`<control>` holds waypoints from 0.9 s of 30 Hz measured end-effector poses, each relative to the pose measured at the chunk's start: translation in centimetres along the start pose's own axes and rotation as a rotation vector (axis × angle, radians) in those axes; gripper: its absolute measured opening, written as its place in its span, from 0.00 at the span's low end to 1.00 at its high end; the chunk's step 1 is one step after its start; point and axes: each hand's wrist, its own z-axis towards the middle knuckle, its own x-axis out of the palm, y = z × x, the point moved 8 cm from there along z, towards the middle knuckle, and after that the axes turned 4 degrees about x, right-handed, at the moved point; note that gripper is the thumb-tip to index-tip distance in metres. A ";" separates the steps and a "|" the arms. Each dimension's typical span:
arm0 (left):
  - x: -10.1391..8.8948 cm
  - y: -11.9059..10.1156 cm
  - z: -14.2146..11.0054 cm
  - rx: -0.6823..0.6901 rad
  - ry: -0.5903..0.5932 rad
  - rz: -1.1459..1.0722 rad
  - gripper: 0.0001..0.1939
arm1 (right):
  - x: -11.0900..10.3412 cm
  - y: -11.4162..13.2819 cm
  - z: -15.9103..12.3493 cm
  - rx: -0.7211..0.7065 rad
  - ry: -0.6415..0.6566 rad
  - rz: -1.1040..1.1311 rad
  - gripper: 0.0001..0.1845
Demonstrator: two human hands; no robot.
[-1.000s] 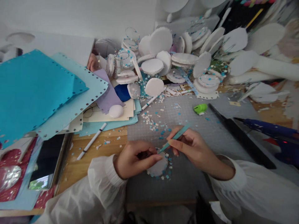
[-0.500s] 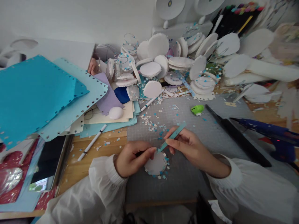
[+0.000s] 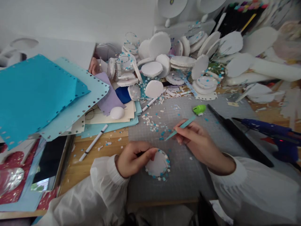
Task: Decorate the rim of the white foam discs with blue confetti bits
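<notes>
A white foam disc rimmed with tiny blue and white paper flowers lies on the grey cutting mat. My left hand is closed, its fingertips pinching the disc's left edge. My right hand grips teal tweezers, whose tip points at a scatter of small punched flowers on the mat, a little above the disc.
Blue paper sheets with punched edges lie at left over a phone. A heap of white discs fills the back. A green punch, a black ruler and a blue glue gun lie at right. White pens rest nearby.
My right hand has lifted the tweezers off the disc's edge and moved them up and to the right toward the loose flowers. My left hand stays on the disc.
</notes>
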 end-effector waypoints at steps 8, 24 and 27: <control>0.0 0.2 0.1 -0.022 -0.012 -0.028 0.18 | -0.8 1.6 -0.1 -0.089 -0.064 0.021 0.10; 0.3 -0.5 0.1 0.067 0.005 0.110 0.19 | -3.5 6.1 -1.3 -0.587 -0.349 -0.195 0.08; 0.5 -0.6 0.0 0.091 0.009 0.131 0.19 | -3.3 6.1 -1.3 -0.601 -0.322 -0.208 0.11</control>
